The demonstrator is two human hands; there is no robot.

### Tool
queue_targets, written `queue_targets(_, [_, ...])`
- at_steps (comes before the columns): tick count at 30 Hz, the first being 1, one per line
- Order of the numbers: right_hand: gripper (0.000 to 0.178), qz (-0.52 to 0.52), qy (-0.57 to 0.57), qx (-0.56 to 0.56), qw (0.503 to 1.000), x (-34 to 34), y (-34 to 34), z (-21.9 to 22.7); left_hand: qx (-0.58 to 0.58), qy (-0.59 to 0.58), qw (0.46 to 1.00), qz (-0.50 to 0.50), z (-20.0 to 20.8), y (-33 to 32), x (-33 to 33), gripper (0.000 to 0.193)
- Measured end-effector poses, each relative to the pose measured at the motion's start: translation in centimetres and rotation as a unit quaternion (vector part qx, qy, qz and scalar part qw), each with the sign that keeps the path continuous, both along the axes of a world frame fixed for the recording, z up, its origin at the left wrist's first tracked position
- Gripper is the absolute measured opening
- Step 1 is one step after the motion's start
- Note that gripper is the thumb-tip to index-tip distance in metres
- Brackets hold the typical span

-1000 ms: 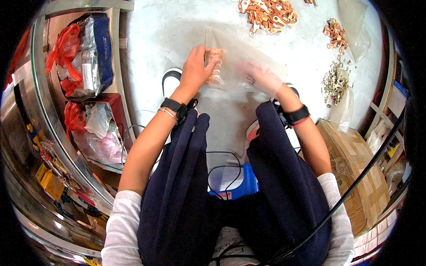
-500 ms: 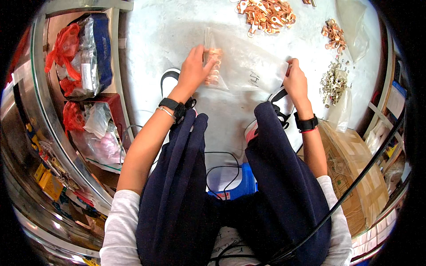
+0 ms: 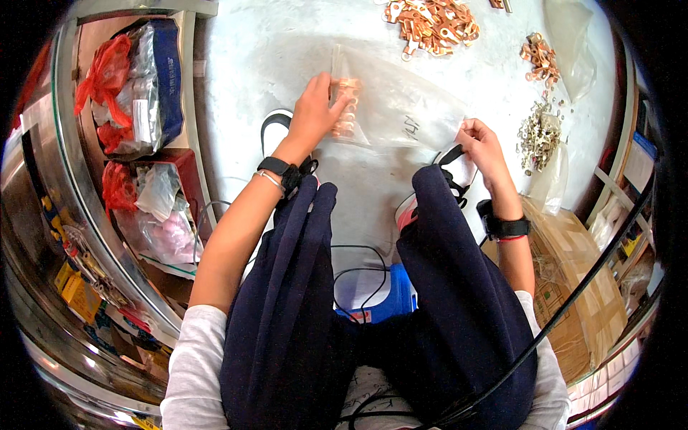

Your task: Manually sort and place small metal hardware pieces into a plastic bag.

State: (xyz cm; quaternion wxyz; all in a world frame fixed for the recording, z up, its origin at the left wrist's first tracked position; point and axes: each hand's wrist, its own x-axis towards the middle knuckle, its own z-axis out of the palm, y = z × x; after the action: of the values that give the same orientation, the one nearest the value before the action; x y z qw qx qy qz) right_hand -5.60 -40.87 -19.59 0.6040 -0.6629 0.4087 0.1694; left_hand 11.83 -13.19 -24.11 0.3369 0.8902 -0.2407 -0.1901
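Note:
A clear plastic bag (image 3: pixel 401 100) with dark handwriting on it stretches between my hands, just above the floor. Copper cable lugs (image 3: pixel 347 107) sit stacked in a row inside its left end. My left hand (image 3: pixel 315 111) is closed round that end, thumb over the lugs. At the bag's lower right corner, my right hand (image 3: pixel 481 143) pinches the plastic between thumb and fingers. Beyond the bag lies a loose pile of copper lugs (image 3: pixel 433 29) on the floor.
To the right are a smaller copper heap (image 3: pixel 540 59), a pile of small silvery metal parts (image 3: pixel 539 140) and another clear bag (image 3: pixel 573 50). A cardboard box (image 3: pixel 566 287) stands near my right arm. Shelving with bagged goods (image 3: pixel 136 93) lines the left. A black cable (image 3: pixel 573 297) crosses at lower right.
My right hand has shifted slightly down and its wrist has turned, with the fingers now pinching the bag's lower right corner. My left hand stays where it was.

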Motion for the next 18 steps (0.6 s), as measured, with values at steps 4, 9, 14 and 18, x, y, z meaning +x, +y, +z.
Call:
queue_targets(4, [0.011,-0.142,-0.009,0.123,0.982,0.6,2.8,-1.2,-0.006,-0.009,1.0,-0.002,-0.1,0.1,0.0,0.038])
queue_targets(9, [0.023,-0.156,-0.003,0.189,0.969,1.6,4.1,-2.9,0.001,0.001,1.0,-0.005,-0.2,0.1,0.1,0.038])
queue_targets(14, [0.022,-0.164,-0.04,0.23,0.958,3.0,5.2,-3.1,-0.003,0.006,1.0,-0.008,-0.1,0.1,0.2,0.038])
queue_targets(18, [0.025,-0.121,-0.069,0.281,0.95,5.4,6.0,-3.8,-0.003,0.006,1.0,-0.008,-0.1,0.2,0.2,0.038])
